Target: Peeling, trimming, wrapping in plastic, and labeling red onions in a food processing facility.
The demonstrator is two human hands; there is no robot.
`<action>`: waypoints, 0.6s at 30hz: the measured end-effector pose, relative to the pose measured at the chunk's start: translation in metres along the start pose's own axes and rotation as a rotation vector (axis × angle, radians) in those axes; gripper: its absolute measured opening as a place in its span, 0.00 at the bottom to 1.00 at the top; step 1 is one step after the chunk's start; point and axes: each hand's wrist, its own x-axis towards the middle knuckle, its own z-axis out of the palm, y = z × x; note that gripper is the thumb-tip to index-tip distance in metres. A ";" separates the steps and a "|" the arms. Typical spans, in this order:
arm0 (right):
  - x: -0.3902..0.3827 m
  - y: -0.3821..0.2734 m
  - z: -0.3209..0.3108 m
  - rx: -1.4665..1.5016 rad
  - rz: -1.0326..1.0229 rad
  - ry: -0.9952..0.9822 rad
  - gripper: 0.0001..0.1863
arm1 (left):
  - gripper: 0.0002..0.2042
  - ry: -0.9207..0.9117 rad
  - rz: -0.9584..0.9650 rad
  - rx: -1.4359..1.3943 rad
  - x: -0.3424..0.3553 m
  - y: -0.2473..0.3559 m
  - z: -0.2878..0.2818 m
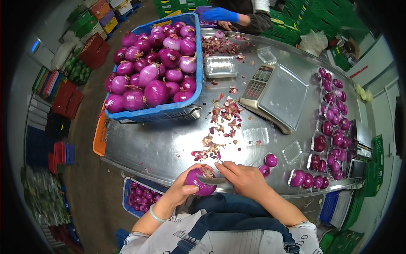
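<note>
While the left hand (182,189) grips a red onion (201,182), the right (245,180) clasps a knife (211,179) (blade touching).

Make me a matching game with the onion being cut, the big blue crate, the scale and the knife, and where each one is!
Things:
1. onion
2. blue crate
3. scale
4. knife

Places:
A. in the right hand
B. in the left hand
C. on the metal table, on its left part, full of purple onions
D. in the middle of the table, with a clear tray on top

Pairs: 1-B, 2-C, 3-D, 4-A
</note>
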 end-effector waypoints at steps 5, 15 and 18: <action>-0.001 -0.009 0.004 -0.057 0.004 0.034 0.26 | 0.38 -0.040 0.034 0.131 -0.005 -0.002 0.004; 0.001 -0.017 -0.006 0.454 0.100 0.152 0.27 | 0.37 0.258 0.388 0.296 -0.003 0.008 0.006; 0.007 -0.027 -0.003 0.576 0.140 0.179 0.29 | 0.39 0.161 0.281 -0.428 0.006 -0.007 0.018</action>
